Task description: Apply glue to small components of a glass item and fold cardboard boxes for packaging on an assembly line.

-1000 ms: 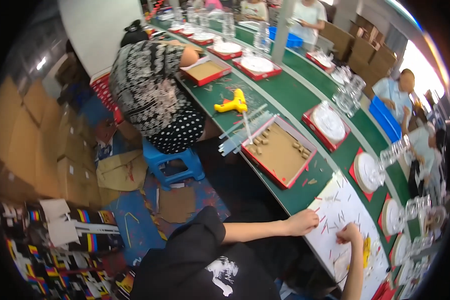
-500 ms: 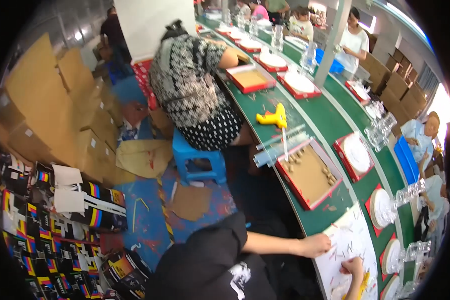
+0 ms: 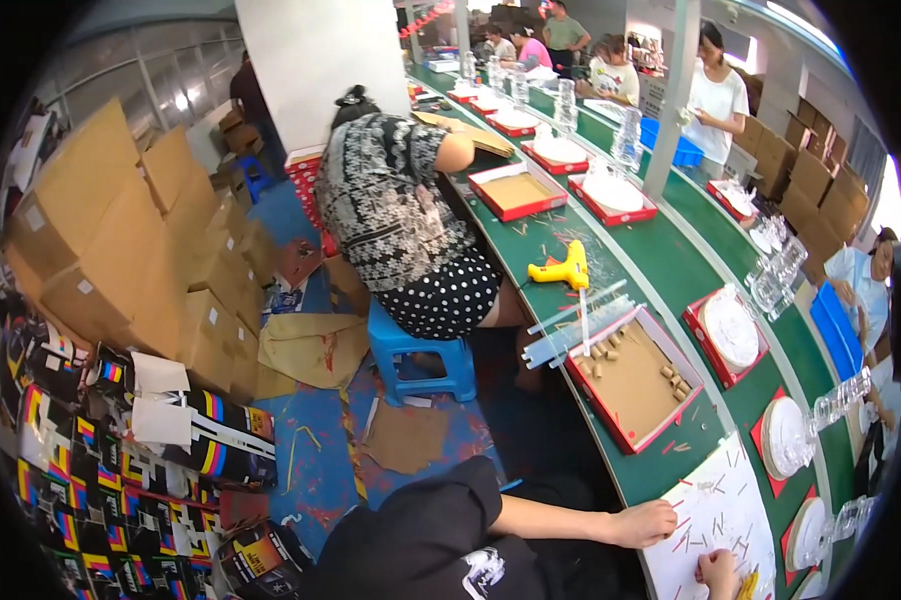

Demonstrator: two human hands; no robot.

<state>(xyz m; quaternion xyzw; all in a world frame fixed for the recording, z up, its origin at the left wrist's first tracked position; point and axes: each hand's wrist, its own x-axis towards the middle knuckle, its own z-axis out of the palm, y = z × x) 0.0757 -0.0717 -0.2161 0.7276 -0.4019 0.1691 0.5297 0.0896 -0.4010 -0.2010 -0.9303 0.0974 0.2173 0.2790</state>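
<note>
Thin strips [image 3: 681,545] lie loose on the white sheet [image 3: 758,515], near right of the table [image 3: 620,474], left hand [image 3: 645,524] at its left edge, right hand [image 3: 718,573] over it, cannot tell if either grip pinches one; a brushing wrist could scatter them.

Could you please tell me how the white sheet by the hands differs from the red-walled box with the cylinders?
The white sheet is flat, while the red-walled box has raised sides and a tan bottom. The sheet carries scattered thin strips; the box holds small tan cylinders. The left hand and right hand are at the sheet; neither is at the box. Both things lie on the green table.
</note>
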